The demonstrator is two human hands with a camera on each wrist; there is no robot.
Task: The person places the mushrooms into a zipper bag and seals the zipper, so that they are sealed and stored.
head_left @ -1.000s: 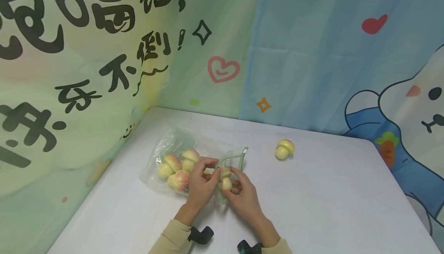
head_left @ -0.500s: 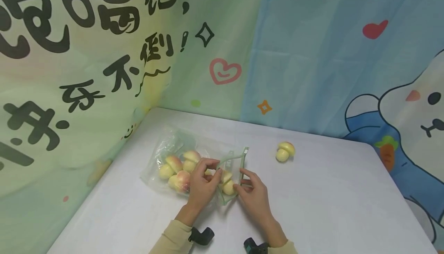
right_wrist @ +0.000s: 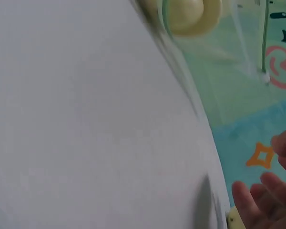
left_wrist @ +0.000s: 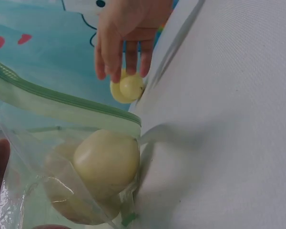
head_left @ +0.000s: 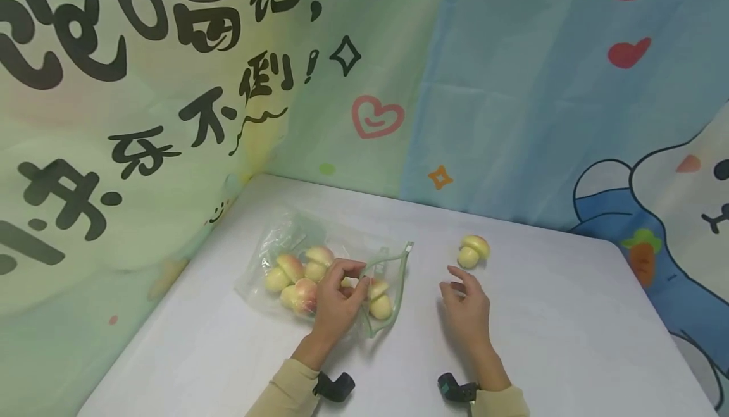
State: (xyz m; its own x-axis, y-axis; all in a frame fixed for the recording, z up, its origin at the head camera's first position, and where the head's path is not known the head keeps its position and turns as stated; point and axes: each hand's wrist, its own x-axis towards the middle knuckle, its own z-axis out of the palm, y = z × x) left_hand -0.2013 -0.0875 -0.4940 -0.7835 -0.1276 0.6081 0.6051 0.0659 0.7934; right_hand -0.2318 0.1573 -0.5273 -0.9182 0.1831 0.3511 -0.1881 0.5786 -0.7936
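Observation:
A clear zip bag (head_left: 350,235) with a green zip strip lies on its side, its mouth gaping to the right. My left hand (head_left: 335,300) pinches the upper film near that mouth. Inside are several yellow mushroom-shaped toys with pinkish caps; one toy (head_left: 380,307) sits just within the mouth and looks large in the left wrist view (left_wrist: 107,164). My right hand (head_left: 468,309) is held over the table with loosely bent fingers and nothing in them. Just beyond its fingertips lies a loose yellow mushroom-shaped toy (head_left: 474,251), partly hidden by the fingers in the left wrist view.
A white table (head_left: 569,322) bears everything. Behind it and along the left hangs a printed cloth (head_left: 501,119) with lettering, hearts and a rabbit. Black wrist cameras (head_left: 335,386) sit on both wrists.
My right hand has let go of a mushroom-shaped toy inside the bag mouth. It has moved right, towards the loose toy. The left hand has kept its hold on the bag.

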